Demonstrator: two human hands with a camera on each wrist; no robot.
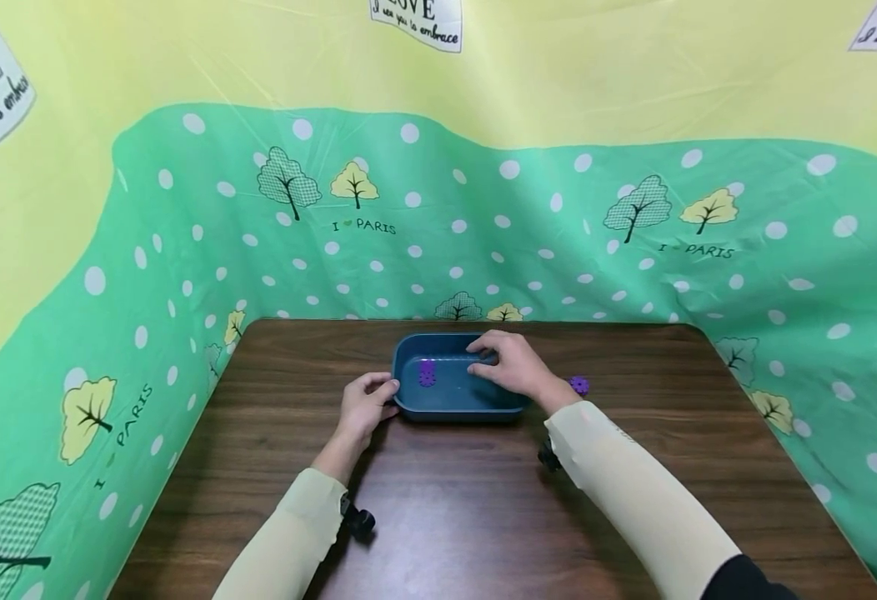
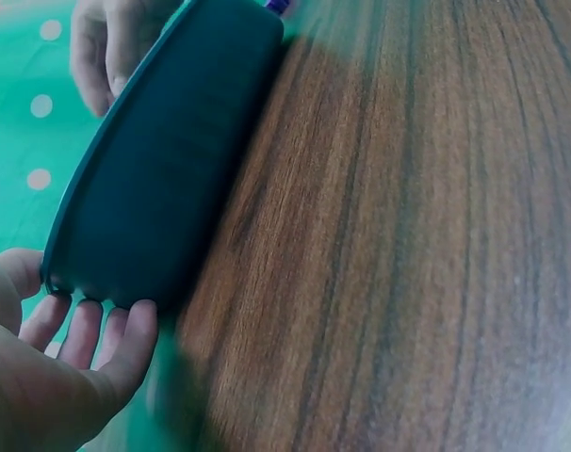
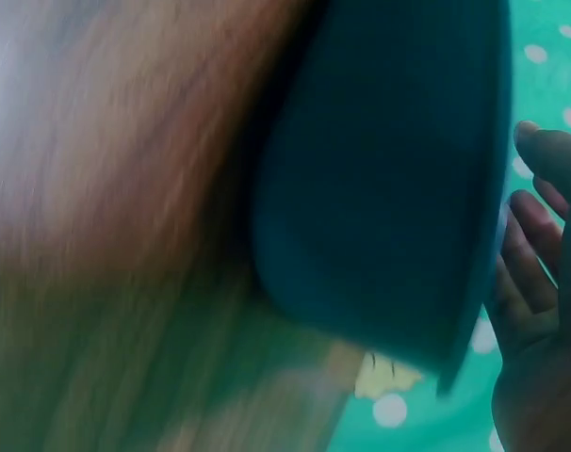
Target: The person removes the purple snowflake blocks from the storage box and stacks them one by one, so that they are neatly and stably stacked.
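A dark blue rectangular tray (image 1: 457,415) stands on the table. My left hand (image 1: 366,406) grips its left end; in the left wrist view the thumb is at the rim and the fingers lie against the outer wall of the tray (image 2: 163,160). Inside, towards the left, lie purple pieces with holes (image 1: 427,373), seemingly more than one. Over the right part of the tray hovers my right hand (image 1: 513,364), fingers apart and loosely bent, with nothing visible between them. Another purple piece (image 1: 578,384) lies on the table just right of the tray, beside the right wrist.
The brown wood-grain table (image 1: 468,500) extends around the tray. A green and yellow cloth (image 1: 498,233) with dots and trees hangs behind the table and along its sides. Small black devices are strapped under both wrists.
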